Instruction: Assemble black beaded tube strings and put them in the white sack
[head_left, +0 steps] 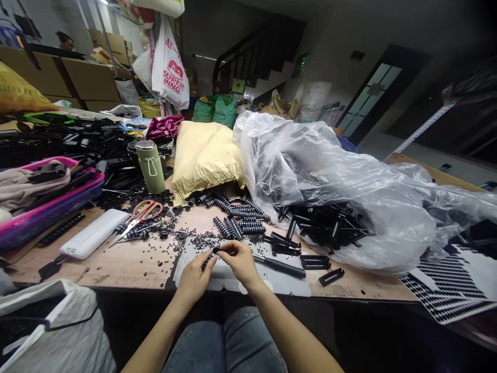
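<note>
My left hand (pixel 196 277) is closed around a small black plastic bar (pixel 207 259) just above the table's front edge. My right hand (pixel 240 261) pinches a tiny black bead (pixel 216 250) against the bar's upper end. Both hands hover over a grey sheet (pixel 279 282) lying on the wooden table (pixel 128 264). Loose black beads (pixel 202 242) are scattered just beyond my fingers. Finished studded bars (pixel 240 215) lie in a heap further back. Plain black bars (pixel 322 225) spill from a clear plastic bag (pixel 330 171) to the right.
A dark-handled tool (pixel 279 265) lies right of my right hand. Red-handled scissors (pixel 140 215), a white power bank (pixel 93 234) and a green flask (pixel 150 167) sit left. A yellow sack (pixel 205 153), a pink tray (pixel 46 207) and dotted sheets (pixel 454 285) crowd the table.
</note>
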Motion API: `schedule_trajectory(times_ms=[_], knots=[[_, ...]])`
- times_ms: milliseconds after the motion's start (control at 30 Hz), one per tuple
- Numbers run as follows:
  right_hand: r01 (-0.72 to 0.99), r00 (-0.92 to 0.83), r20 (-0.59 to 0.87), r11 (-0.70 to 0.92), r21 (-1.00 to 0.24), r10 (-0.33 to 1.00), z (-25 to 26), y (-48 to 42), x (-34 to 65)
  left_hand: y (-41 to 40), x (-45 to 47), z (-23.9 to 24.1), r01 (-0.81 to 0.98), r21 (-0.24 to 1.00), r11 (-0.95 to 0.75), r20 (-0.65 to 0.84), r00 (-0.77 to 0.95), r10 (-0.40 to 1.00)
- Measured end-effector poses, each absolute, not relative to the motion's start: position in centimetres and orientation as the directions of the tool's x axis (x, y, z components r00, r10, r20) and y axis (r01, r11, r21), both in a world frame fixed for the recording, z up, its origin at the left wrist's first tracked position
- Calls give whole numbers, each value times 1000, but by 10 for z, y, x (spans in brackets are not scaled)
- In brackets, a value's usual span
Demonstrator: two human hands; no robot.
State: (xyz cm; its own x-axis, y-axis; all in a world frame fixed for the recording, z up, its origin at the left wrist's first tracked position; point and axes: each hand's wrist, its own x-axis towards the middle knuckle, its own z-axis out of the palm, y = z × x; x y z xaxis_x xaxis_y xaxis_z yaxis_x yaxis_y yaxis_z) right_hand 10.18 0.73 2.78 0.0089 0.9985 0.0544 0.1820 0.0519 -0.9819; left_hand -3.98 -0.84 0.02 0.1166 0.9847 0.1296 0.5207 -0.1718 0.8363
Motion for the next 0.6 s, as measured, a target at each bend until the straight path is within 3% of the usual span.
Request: schedule_trajectory(times_ms=[233,333,467,600], knots=[[215,52,62,49,-975,997,35,0,109,-9,-31,2,476,850,-225,181,139,974],[337,7,189,175,-925,982,40,-3,113,-8,-28,2,481,839,-254,208,148,967],[553,-155,494,489,-675,856,44,-4,121,-5,-23,0,450,844,-292,238,175,955],[639,-301,617,634,-436,727,46,-1,125,1,-13,-3,369,872,-323,289,144,946]])
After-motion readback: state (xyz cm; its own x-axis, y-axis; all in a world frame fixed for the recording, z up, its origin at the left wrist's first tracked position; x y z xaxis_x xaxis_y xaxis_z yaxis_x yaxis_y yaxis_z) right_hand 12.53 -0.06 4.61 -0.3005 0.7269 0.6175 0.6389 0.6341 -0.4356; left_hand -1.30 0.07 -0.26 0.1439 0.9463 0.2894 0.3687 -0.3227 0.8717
